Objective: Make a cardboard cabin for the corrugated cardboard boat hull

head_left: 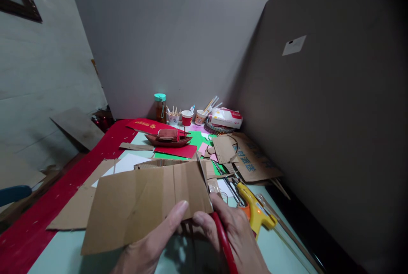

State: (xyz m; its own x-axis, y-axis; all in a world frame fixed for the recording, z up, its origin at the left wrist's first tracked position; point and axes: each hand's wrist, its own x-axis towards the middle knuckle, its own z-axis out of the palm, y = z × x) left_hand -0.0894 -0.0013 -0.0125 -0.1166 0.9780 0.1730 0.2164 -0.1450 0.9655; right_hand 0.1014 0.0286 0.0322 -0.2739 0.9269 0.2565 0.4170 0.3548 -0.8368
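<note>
I take the cardboard sheet [143,206] as my reference; it is the largest item in hand and is held up over the pale green table [63,257], near its front edge. Behind the sheet, further cardboard offcuts [251,159] lie flat, one printed with blue characters. Behind those, toward the grey back panel, sits a brown model boat [168,138] on red paper [177,151]. Just right of the sheet lies a yellow glue gun [255,212].

My left hand [149,244] grips the sheet at its lower edge: the thumb presses on the near face, the other fingers are hidden behind the cardboard. My right hand [236,235] meets the sheet's lower right corner, fingers curled and closed around the red handle of the scissors [223,235]. The blades rise along the sheet's right edge; I cannot tell whether they bite the cardboard.
</note>
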